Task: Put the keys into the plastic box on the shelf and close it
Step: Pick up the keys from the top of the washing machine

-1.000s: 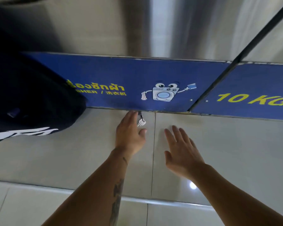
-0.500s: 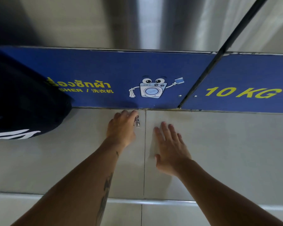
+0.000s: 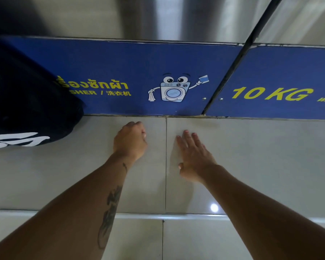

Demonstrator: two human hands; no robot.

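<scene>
I am standing at a tiled counter (image 3: 64,184), reaching toward its back edge where a blue sign (image 3: 120,62) with a cartoon washer (image 3: 174,90) runs along the wall. My left hand (image 3: 130,142) is curling into a closed fist just in front of the sign, knuckles up. I am judging that the keys are inside that fist, but nothing of them is showing between my fingers, so I cannot say for certain that I am gripping them. My right hand (image 3: 192,156) is lying open and flat, palm down on the counter beside the left, just across the tile seam, holding nothing.

A dark bag (image 3: 26,102) is sitting at the far left of the counter, well apart from both hands.

As for progress, I am reckoning this as the very start. At most the pickup is being done. The plastic box and the shelf are not in view anywhere, so I am still needing to turn away from here, find the shelf, open the box if it is shut, drop the keys in, and press the lid down. None of those steps is showing as done.
</scene>
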